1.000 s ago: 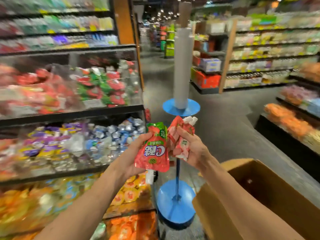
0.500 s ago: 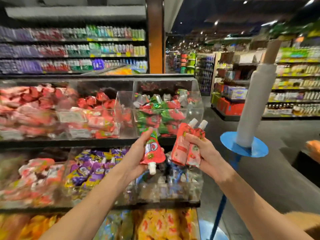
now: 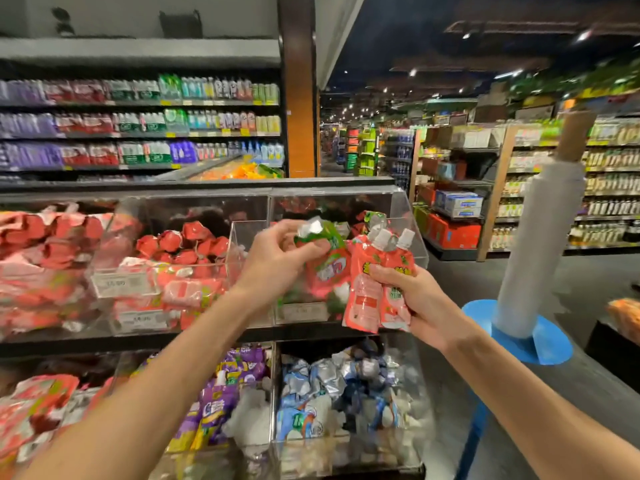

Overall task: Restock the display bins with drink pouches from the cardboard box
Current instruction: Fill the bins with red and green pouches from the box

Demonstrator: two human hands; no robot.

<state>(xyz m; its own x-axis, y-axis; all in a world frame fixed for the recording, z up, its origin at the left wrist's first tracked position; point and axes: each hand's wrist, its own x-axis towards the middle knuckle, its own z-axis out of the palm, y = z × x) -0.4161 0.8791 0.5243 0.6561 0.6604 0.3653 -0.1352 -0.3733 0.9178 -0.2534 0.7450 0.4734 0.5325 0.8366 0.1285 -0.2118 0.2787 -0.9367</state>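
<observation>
Red-and-green drink pouch [image 3: 325, 271] gripped at its upper end by left hand [image 3: 277, 252], fingers curled round it. Pouch hangs at the open front of the upper right clear bin [image 3: 403, 206]; print blurred. Right hand [image 3: 412, 299] clutches a bunch of pink pouches [image 3: 372, 292], upright, white caps on top, three caps showing, just right of the red one. Lower bin beneath holds blue-silver pouches [image 3: 346, 393]. Blue stand [image 3: 550, 341] with a white roll stands at right.

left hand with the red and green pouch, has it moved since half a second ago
Yes. The left hand has risen from below the clear bin to its front rim, holding the red and green pouch.
</observation>
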